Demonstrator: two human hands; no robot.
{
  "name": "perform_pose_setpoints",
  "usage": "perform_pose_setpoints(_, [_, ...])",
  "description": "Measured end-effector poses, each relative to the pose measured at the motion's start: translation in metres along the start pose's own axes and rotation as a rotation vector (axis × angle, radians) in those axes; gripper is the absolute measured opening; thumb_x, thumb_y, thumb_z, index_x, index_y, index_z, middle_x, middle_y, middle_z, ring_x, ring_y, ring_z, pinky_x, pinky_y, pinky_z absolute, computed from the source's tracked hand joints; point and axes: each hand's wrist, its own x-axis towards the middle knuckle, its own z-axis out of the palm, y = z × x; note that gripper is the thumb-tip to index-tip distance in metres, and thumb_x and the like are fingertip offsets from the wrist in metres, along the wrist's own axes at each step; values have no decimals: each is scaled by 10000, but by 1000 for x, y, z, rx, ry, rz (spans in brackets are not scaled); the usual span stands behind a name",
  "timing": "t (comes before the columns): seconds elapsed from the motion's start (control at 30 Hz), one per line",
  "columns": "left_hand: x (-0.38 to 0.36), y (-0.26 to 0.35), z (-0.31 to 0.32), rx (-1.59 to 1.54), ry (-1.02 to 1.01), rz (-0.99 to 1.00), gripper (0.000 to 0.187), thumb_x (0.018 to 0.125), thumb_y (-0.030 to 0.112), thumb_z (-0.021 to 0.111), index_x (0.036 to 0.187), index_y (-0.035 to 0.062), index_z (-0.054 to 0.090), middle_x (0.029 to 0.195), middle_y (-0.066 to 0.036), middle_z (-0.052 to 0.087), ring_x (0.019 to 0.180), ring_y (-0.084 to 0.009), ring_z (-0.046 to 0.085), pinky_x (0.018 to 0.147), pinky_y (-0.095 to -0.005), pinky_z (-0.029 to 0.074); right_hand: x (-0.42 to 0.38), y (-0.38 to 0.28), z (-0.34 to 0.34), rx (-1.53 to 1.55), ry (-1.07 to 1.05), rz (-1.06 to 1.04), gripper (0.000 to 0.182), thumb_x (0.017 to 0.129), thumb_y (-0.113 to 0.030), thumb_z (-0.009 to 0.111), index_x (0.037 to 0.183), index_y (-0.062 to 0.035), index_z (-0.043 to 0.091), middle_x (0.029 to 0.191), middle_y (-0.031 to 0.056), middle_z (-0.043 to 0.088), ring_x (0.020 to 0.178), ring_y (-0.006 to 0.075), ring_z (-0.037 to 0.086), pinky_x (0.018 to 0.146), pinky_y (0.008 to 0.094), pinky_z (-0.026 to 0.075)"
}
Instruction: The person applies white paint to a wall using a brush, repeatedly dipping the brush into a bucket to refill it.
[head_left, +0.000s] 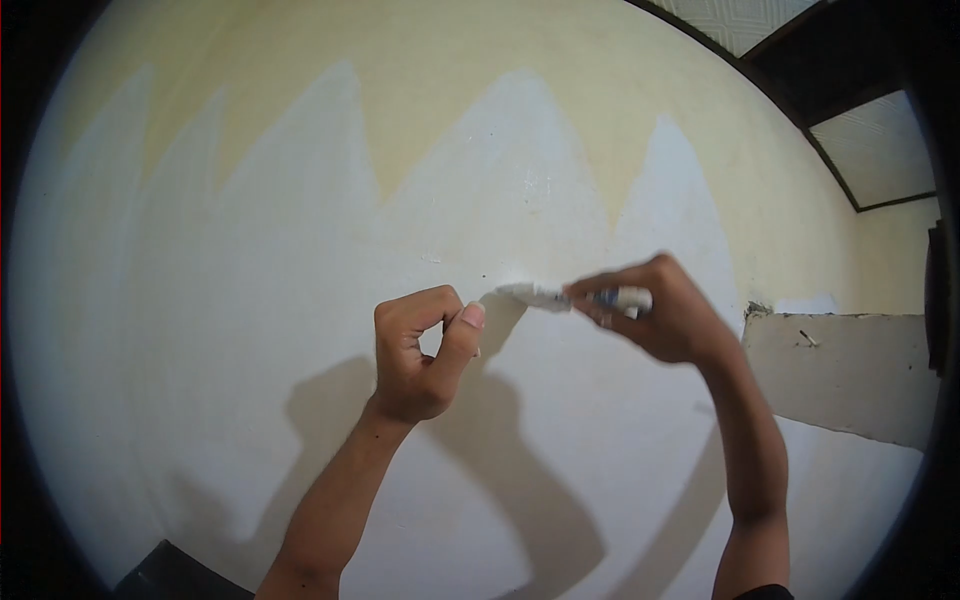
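The wall (300, 270) fills nearly everything, its pale lower coat rising in jagged peaks into yellow at 12 o'clock. The ceiling (875, 150) shows at 2 o'clock; a bare grey panel (850, 375) with a ragged edge sits just past 3. A dark object (180, 575), too cropped to identify, pokes in between 7 and 8.

The right hand (668, 315), at 3 o'clock, is closed around the handle of a brush (540, 295), gripping it between thumb and fingers. The brush lies just right of centre, its whitish, blurred head pointing toward 9 o'clock; whether it touches the wall I cannot tell.

The left hand (420, 355), off centre between 7 and 8, is curled in, thumb bent toward forefinger; whether it pinches anything small is unclear.

The head points toward the left thumb, so a long stroke toward 9 o'clock could smear that hand. Shadows falling toward 5 and 6 o'clock could hide thin patches. Small rough flecks (535, 185) near 1 o'clock and a dark speck (484, 276) near 12 might show through, if simply coated over.
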Motion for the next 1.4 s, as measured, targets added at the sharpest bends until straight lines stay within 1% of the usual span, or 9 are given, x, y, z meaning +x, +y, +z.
perform_pose_setpoints(0.13, [9,-5,10,2,-22,6,325,927,80,554,614,8,503,556,-34,517,527,-90,479,516,-272,387,52,21,-34,-99,-1,227,195,902,-155,769,1054,-34,783,935,109,783,857,154,706,831,331,550])
perform_pose_setpoints(0.4, [40,-26,21,-83,-26,-76,377,965,125,583,610,22,510,565,-12,519,538,-77,486,522,-263,418,137,53,-59,-303,265,-75,215,935,-130,716,1105,-5,757,898,150,763,744,182,690,707,341,541])
perform_pose_setpoints(0.53, [46,-35,21,-125,-5,-137,386,971,135,584,606,34,512,563,-5,500,543,-78,485,520,-269,435,124,61,-31,-383,312,-237,199,918,-49,695,1104,9,732,919,235,726,716,337,693,709,378,552])
perform_pose_setpoints(0.63, [43,-33,13,-129,-1,-152,386,970,138,587,607,30,512,561,-5,490,544,-81,484,520,-271,436,82,64,16,-372,145,-124,345,892,-28,692,1236,-22,667,1097,240,709,966,417,698,830,456,566])
perform_pose_setpoints(0.8, [44,-21,0,-147,47,-110,422,958,129,600,567,20,483,516,-15,504,499,-66,467,483,-261,370,14,5,47,-72,66,-249,254,879,-56,700,1130,-37,675,957,196,732,863,397,710,735,479,573])
perform_pose_setpoints(0.93, [48,-9,-11,-176,72,-103,398,960,128,583,585,25,494,538,-11,489,520,-80,466,506,-267,397,23,-15,24,72,104,-136,204,894,-75,751,1090,-23,770,881,143,773,787,208,750,742,331,581])
perform_pose_setpoints(1.07, [52,-1,-20,-145,71,-73,368,957,137,542,610,18,518,553,-29,496,524,-108,474,525,-280,416,66,7,0,2,179,37,216,918,-161,765,1050,9,768,856,123,766,767,130,682,745,317,560])
perform_pose_setpoints(1.2, [55,-2,-27,-120,69,-73,382,960,143,548,598,24,521,547,-34,504,519,-110,475,523,-283,416,110,50,-19,58,363,61,208,937,-143,729,1037,38,749,858,140,758,767,142,683,736,320,555])
perform_pose_setpoints(1.4, [58,-7,-31,-88,64,-102,391,968,147,558,595,32,530,543,-29,508,518,-102,471,522,-284,411,145,55,-15,-302,523,-154,198,936,-72,688,1109,20,718,843,225,714,722,314,697,707,379,545])
